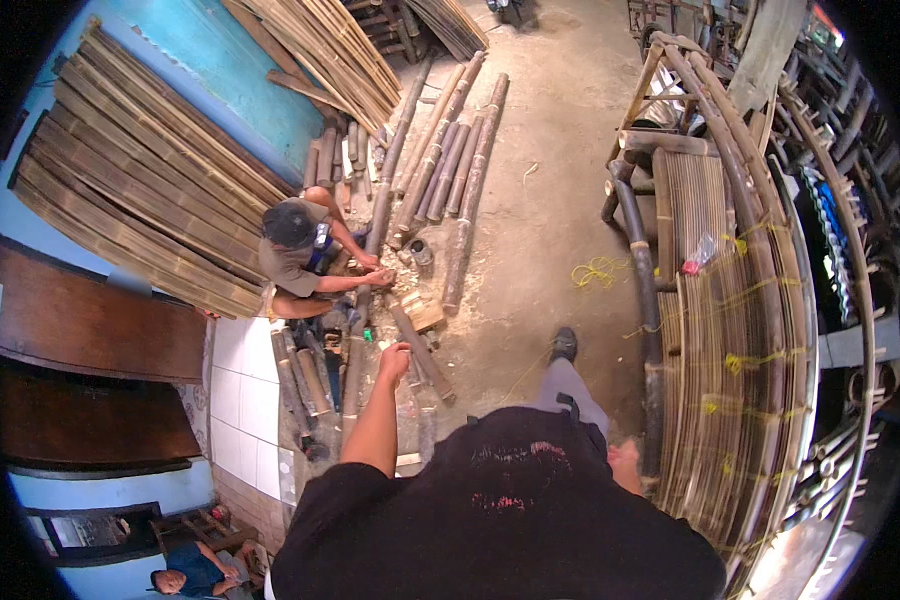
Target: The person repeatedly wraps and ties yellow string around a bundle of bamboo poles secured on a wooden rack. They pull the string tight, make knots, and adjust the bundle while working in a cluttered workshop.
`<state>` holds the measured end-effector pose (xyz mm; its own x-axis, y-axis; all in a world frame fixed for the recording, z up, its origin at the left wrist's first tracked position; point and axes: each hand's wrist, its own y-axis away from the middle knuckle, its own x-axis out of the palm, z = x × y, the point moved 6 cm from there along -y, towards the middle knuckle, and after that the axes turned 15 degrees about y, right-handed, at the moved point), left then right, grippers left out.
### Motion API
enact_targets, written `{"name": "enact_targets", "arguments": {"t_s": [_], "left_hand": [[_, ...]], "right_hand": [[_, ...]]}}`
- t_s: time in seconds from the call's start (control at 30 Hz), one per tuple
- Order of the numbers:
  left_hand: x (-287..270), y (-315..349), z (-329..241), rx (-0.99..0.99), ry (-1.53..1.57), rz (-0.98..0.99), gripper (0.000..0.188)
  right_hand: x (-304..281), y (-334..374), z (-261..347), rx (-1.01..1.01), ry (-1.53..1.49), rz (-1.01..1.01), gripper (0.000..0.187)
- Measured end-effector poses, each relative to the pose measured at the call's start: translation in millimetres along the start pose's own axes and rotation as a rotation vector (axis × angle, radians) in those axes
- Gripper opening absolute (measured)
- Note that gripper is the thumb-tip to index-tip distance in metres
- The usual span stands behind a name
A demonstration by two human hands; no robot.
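Observation:
My left hand (395,360) hangs out in front of me on a stretched forearm, its fingers curled in, with nothing seen sticking out of it. It is nearest to a dark bamboo pole piece (420,352) on the floor, over which it appears in the picture; whether they touch I cannot tell. Low at my right side, my right hand (624,462) shows only in part past my black shirt (500,500); its fingers are too blurred to make out. Beside it runs the dark lower pole (653,380) of a bamboo frame.
A crouching person (295,240) works at a bamboo pole (385,190) among shavings and cut poles (475,200). Split bamboo (140,170) leans on the left wall. Yellow twine (598,270) lies on the floor. Bamboo slats (715,350) fill the right; another person (195,570) sits lower left.

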<state>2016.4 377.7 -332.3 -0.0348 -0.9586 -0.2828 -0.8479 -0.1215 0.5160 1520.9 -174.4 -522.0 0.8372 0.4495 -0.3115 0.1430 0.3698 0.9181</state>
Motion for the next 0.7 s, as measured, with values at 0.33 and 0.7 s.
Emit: {"name": "enact_targets", "arguments": {"t_s": [0.33,0.7], "left_hand": [[204,-64,-47,-0.132,-0.281,0.402,0.028],[305,-372,-206,0.095,-0.715,0.528,0.025]], "right_hand": [[263,85,437,-0.826,0.917,0.136,0.035],[463,71,737,-0.873,0.978,-0.012,0.022]]}}
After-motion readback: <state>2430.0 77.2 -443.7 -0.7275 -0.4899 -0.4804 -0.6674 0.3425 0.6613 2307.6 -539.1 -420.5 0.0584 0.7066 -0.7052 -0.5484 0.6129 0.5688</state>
